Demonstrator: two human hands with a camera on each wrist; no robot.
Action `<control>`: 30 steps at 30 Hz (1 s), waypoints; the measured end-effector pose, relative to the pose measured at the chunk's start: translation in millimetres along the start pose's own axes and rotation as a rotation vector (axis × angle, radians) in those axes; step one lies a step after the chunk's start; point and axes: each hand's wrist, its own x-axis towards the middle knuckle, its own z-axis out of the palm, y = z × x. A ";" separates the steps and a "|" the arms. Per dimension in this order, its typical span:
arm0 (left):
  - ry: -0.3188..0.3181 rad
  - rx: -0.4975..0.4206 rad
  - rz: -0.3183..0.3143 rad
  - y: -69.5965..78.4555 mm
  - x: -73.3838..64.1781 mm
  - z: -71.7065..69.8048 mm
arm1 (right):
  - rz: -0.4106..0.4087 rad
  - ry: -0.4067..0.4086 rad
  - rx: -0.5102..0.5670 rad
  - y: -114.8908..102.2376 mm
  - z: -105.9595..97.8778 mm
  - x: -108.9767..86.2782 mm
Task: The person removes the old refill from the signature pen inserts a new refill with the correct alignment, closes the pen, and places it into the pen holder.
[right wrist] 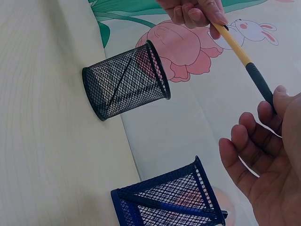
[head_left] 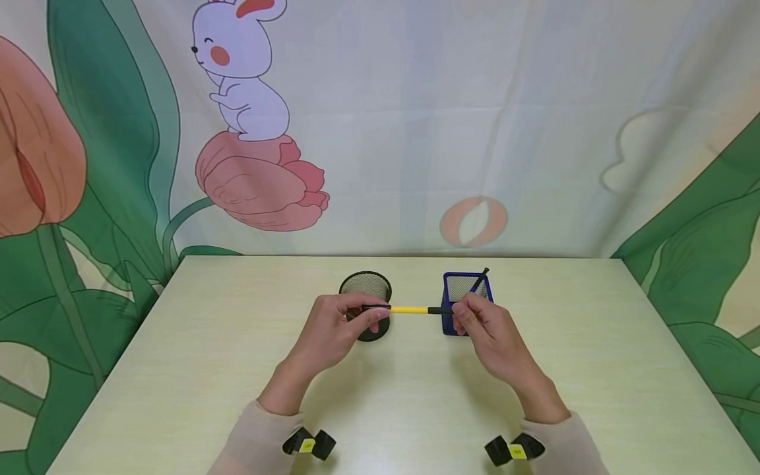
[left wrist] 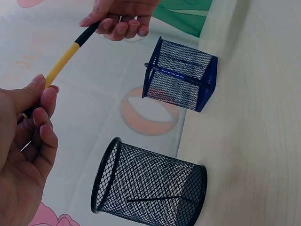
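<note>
A yellow pen with black ends is stretched level between both hands, above the table. My left hand pinches one black end between thumb and fingers, and my right hand pinches the other. Behind the left hand stands a round black mesh pen holder, partly covered by it in the head view. A blue square mesh pen holder stands behind the right hand, with a dark blue pen leaning inside. In the left wrist view, a thin dark line shows through the black holder.
Both holders stand on a pale wooden table, toward its back edge. A curtain printed with a rabbit, flowers and leaves hangs behind the table. Small black devices with yellow labels sit at both wrists.
</note>
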 end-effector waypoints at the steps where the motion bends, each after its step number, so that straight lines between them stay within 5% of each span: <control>1: 0.000 0.000 0.000 -0.1 -0.1 0.1 | 0.000 0.000 0.000 0.1 0.0 0.0; 30: 0.010 0.024 0.007 -1.3 0.1 -1.0 | 0.020 -0.003 0.003 2.5 0.2 -0.1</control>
